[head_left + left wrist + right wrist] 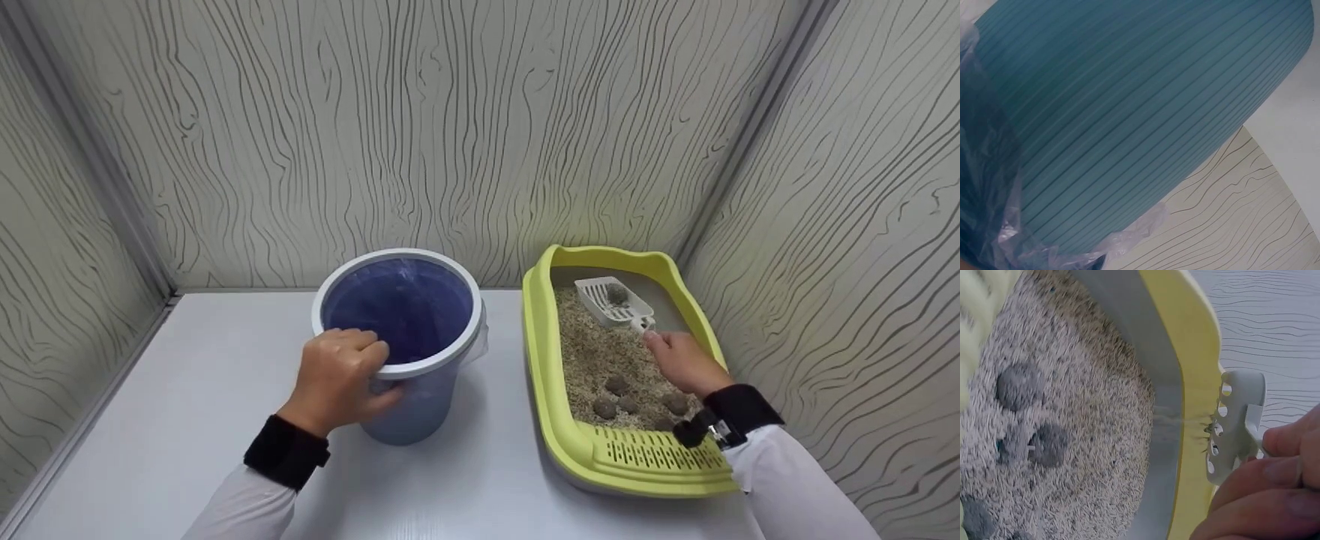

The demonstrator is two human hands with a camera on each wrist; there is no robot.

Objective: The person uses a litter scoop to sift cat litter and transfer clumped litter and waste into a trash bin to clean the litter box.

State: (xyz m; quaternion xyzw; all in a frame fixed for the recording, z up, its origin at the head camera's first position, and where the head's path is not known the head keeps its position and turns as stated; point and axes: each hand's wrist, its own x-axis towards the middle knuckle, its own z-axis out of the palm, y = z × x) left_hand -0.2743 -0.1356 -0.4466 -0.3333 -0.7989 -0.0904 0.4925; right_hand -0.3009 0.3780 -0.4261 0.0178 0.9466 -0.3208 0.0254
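My left hand (337, 379) grips the near left rim of a blue bucket (416, 412) with a white rim and a clear plastic liner. The bucket's ribbed side (1145, 112) and the crumpled liner (1010, 236) fill much of the left wrist view. In my right hand (684, 364) is the handle of a white slotted litter scoop (600, 300), held above the litter. A round grey-brown clump (617, 293) lies in the scoop. Below it, the yellow-rimmed litter box (551, 405) contains pellet litter (592, 352). The right wrist view shows the scoop (1238, 419) from its side.
Several more clumps (604, 407) lie on the litter near the front of the box. A slotted yellow step (652, 454) forms its front edge. Wood-patterned panels (450, 135) enclose the white table (225, 360) at the back and both sides.
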